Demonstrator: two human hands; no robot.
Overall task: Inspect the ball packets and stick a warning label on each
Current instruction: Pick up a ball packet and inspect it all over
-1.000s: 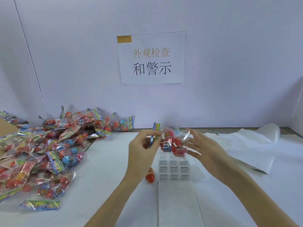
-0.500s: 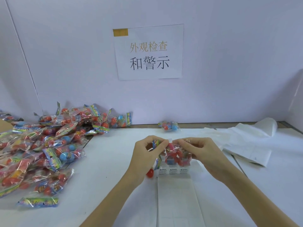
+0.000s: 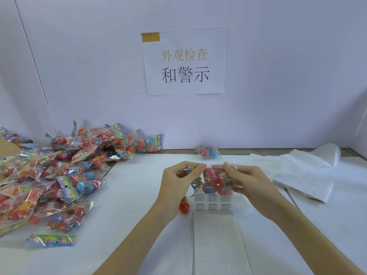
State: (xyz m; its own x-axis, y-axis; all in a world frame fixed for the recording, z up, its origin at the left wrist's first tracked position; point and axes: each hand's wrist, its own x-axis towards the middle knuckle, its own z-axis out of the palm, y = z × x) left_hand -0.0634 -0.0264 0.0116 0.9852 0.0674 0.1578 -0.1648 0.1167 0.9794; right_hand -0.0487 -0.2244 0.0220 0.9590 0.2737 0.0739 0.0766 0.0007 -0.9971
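A clear ball packet (image 3: 213,181) with red and blue balls hangs between both hands above the table's middle. My left hand (image 3: 176,185) pinches its left end by the coloured header. My right hand (image 3: 246,183) pinches its top right edge. Just below it lies a white label sheet (image 3: 213,202) with two rows of printed warning labels; the lower part of the strip is bare backing. A big heap of ball packets (image 3: 59,175) covers the table's left side. One single packet (image 3: 207,151) lies by the back wall.
A loose red ball (image 3: 183,207) rests beside the label sheet, by my left wrist. Crumpled and folded white backing paper (image 3: 303,175) lies at the right. A paper sign (image 3: 185,61) is stuck on the back wall. A cardboard edge (image 3: 8,147) shows at far left.
Both hands have come down toward the label sheet with the packet. My right hand went from spread fingers to a pinch on the packet's top edge.
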